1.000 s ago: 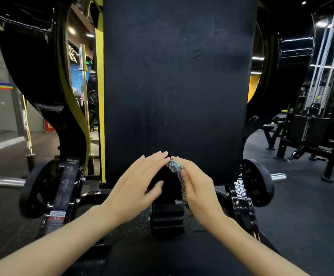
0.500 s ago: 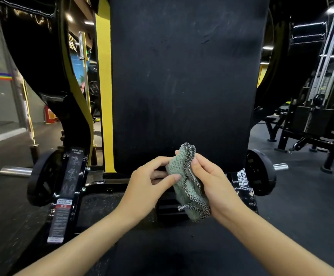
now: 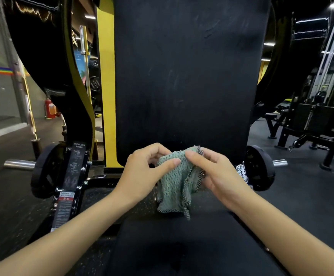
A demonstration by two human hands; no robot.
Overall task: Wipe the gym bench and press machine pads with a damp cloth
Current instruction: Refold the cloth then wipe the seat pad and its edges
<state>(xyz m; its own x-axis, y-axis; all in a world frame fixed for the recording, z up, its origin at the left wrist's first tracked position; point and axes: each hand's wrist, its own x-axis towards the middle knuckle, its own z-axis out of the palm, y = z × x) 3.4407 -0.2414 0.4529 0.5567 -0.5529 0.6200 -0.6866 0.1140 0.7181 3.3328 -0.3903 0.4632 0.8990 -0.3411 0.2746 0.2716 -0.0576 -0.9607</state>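
Note:
A tall black back pad of a shoulder press machine stands upright in front of me, with faint smears on it. Below it lies the black seat pad. A green knitted cloth with a dark checked edge hangs between my hands, just above the gap between the two pads. My left hand pinches its upper left part with thumb and fingers. My right hand grips its upper right edge. The cloth's lower half droops freely.
Black weight plates sit on chrome pegs at both sides of the seat. A yellow and black machine frame rises at the left. Other black machines stand at the right on dark rubber floor. A red extinguisher stands far left.
The cloth came up from the gap under the back pad and spread wider. Both hands now hold it, slightly higher and farther apart than before.

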